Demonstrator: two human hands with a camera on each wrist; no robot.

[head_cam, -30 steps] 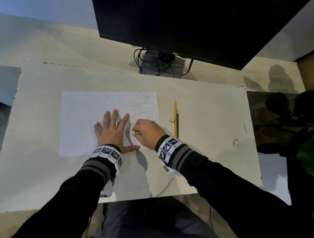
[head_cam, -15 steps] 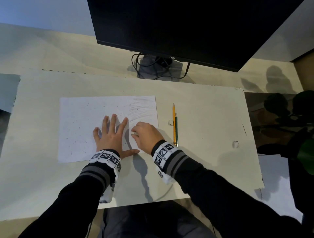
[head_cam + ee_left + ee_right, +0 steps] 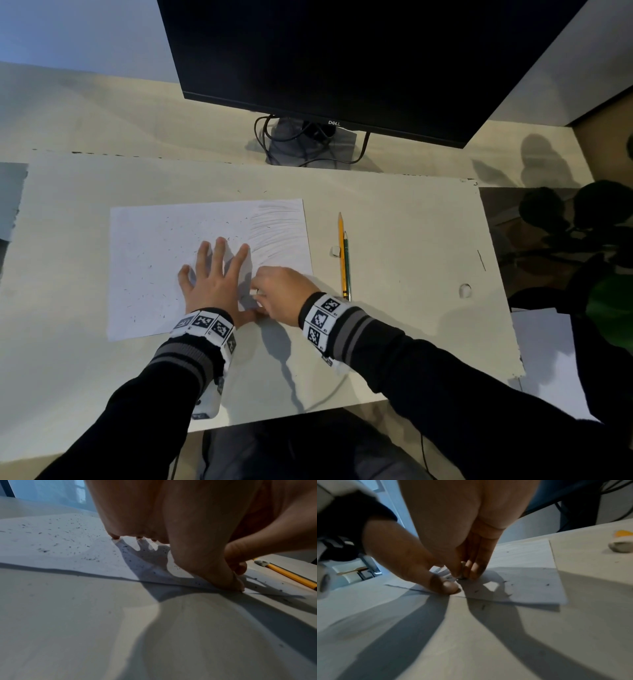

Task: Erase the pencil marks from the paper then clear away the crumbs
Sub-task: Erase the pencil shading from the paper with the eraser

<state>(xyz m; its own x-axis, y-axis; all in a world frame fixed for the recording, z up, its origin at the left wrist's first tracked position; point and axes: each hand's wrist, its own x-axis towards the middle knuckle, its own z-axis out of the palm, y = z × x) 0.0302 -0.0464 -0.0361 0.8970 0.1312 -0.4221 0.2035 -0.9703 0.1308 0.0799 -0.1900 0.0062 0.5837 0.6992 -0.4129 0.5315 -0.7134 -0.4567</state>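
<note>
A white sheet of paper (image 3: 154, 260) lies on the desk mat, with grey pencil marks (image 3: 279, 233) in its far right corner. Dark eraser crumbs (image 3: 150, 270) are scattered over the rest of it. My left hand (image 3: 214, 274) lies flat on the paper with fingers spread, its thumb (image 3: 216, 569) pressing the near edge. My right hand (image 3: 265, 291) sits just right of that thumb and pinches a small white eraser (image 3: 254, 292) against the paper. The fingertips (image 3: 462, 573) hide most of the eraser in the right wrist view.
A yellow pencil (image 3: 341, 253) and a green pencil (image 3: 347, 270) lie right of the paper, beside a small white eraser piece (image 3: 335, 251). Another white bit (image 3: 464, 291) lies farther right. A monitor (image 3: 342, 51) with stand and cables (image 3: 308, 144) is behind. A plant (image 3: 599, 233) is at the right.
My right hand with the eraser has slid a little nearer to me, toward the left thumb. The left hand stays flat on the paper. The head view has shifted slightly.
</note>
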